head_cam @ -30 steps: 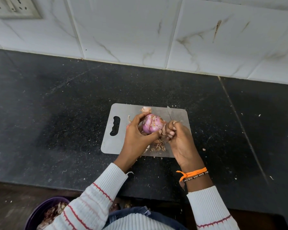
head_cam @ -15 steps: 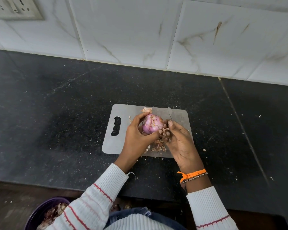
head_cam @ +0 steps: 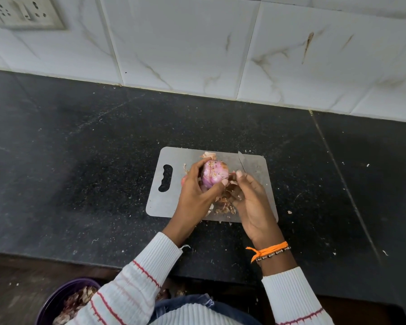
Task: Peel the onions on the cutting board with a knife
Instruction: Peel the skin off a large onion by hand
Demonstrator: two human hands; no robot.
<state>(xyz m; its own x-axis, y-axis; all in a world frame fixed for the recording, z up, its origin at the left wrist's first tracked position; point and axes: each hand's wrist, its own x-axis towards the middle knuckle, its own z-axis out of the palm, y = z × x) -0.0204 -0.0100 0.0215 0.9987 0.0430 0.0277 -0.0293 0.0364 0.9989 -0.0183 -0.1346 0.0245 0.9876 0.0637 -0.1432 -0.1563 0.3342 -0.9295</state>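
Observation:
A pink, partly peeled onion (head_cam: pixel 215 172) is held just above the grey cutting board (head_cam: pixel 171 205). My left hand (head_cam: pixel 195 195) grips it from the left, thumb and fingers curled round it. My right hand (head_cam: pixel 251 205) is close on the onion's right, with one fingertip reaching up beside the loose skin. The knife (head_cam: pixel 242 160) shows only as a short blade tip past that fingertip. Its handle is hidden in the hand. Dry peels (head_cam: pixel 225 205) lie on the board between my hands.
The board lies on a black stone counter (head_cam: pixel 92 172) backed by a white tiled wall (head_cam: pixel 197 43) with a socket (head_cam: pixel 26 12) at top left. A purple bowl (head_cam: pixel 56 299) of peels sits below the counter's front edge, at my left.
My right hand's fingers have uncurled and one fingertip has stretched up beside the onion. My left hand still grips the onion in the same place.

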